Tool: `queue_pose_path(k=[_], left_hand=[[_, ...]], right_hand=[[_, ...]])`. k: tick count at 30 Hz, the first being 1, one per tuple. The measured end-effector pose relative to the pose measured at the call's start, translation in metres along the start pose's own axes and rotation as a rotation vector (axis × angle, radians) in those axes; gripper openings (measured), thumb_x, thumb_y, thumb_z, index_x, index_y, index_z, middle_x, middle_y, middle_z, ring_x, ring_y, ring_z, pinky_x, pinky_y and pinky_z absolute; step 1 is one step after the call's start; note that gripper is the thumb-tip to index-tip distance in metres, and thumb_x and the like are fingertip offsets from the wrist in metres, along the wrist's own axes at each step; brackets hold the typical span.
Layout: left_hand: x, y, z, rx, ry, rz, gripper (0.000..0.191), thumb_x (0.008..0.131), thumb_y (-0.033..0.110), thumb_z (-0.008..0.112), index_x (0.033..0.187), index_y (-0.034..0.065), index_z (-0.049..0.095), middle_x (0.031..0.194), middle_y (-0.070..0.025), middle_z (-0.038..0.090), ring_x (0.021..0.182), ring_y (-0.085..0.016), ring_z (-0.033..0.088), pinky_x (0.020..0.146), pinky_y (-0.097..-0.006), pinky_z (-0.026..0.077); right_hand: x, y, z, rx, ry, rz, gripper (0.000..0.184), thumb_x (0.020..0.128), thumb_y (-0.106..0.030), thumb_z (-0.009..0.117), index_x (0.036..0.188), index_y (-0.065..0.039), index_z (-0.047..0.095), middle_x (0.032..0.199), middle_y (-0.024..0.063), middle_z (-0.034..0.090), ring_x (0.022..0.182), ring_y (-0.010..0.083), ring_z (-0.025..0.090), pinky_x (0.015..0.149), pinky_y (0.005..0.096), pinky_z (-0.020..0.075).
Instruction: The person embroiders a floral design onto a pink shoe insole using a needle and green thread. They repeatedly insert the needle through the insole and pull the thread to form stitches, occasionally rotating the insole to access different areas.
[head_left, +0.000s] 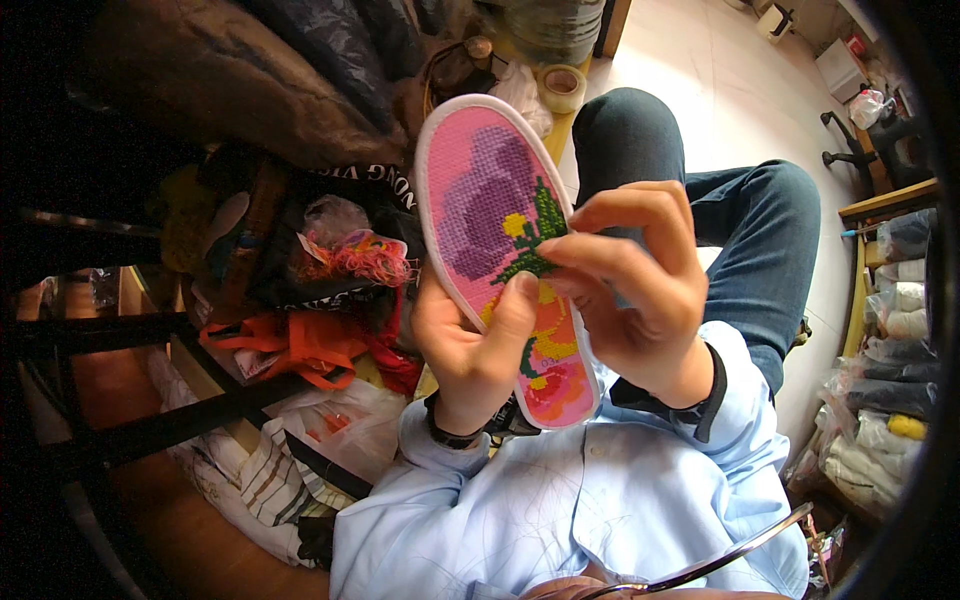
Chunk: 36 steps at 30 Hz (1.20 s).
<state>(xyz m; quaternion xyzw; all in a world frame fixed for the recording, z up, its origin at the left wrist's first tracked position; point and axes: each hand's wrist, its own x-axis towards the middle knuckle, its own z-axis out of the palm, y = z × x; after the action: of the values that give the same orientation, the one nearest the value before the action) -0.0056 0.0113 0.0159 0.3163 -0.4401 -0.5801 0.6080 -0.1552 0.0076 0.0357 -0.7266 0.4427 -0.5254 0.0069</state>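
Note:
My left hand (476, 341) grips a cross-stitch embroidered insole (469, 172) by its narrow middle, thumb on the face and the other fingers mostly behind. The insole is pink with a white bound edge. A purple flower fills its wide upper end, with green leaves and a yellow centre; yellow, orange and red stitching covers the lower part. My right hand (645, 281) is at the right edge, its bent fingertips touching the green leaves. Whether a needle or thread sits between those fingers cannot be seen.
Bright tangled thread (360, 259) lies on a black bag at left. Below it are an orange bag (300, 345) and a white plastic bag (345, 424). A tape roll (562, 88) stands beyond the insole. Wrapped bundles (900, 379) fill a rack at right.

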Motion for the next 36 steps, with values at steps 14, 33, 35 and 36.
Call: queue_pose_path(k=[14,33,35,36], left_hand=[[0.06,-0.028,-0.062,0.637,0.511,0.059,0.021,0.088,0.0,0.068,0.106,-0.0058,0.06,0.105,-0.0119,0.069,0.089,-0.015,0.066,0.084,-0.0308,0.053],[0.003,-0.001,0.003,0.223,0.094,0.132,0.045,0.082,-0.006,0.062,0.126,-0.0086,0.056,0.117,-0.0138,0.064,0.1,-0.018,0.063,0.095,-0.0316,0.047],[0.003,0.0,0.002,0.251,0.066,0.154,0.045,0.081,-0.007,0.062,0.126,-0.0086,0.055,0.116,-0.0134,0.064,0.1,-0.018,0.062,0.094,-0.0311,0.047],[0.003,-0.001,0.002,0.24,0.069,0.162,0.042,0.082,-0.007,0.063,0.124,-0.0085,0.056,0.114,-0.0126,0.065,0.098,-0.017,0.063,0.093,-0.0302,0.048]], right_hand=[[-0.001,0.019,-0.113,0.617,0.3,0.213,0.014,0.101,-0.009,0.052,0.115,-0.006,0.052,0.079,0.003,0.046,0.063,0.0104,0.04,0.056,0.0222,0.0352],[-0.009,-0.012,-0.008,0.117,-0.029,0.126,0.033,0.068,0.02,0.068,0.096,0.001,0.072,0.075,0.0096,0.053,0.062,0.0177,0.057,0.051,0.0258,0.0414],[-0.013,-0.012,-0.006,0.114,-0.042,0.117,0.034,0.068,0.02,0.067,0.096,0.002,0.072,0.074,0.0094,0.053,0.062,0.0176,0.057,0.05,0.0257,0.0409],[-0.014,-0.011,-0.005,0.114,-0.041,0.106,0.033,0.068,0.02,0.068,0.095,0.003,0.071,0.075,0.0096,0.054,0.061,0.0175,0.057,0.05,0.0256,0.0407]])
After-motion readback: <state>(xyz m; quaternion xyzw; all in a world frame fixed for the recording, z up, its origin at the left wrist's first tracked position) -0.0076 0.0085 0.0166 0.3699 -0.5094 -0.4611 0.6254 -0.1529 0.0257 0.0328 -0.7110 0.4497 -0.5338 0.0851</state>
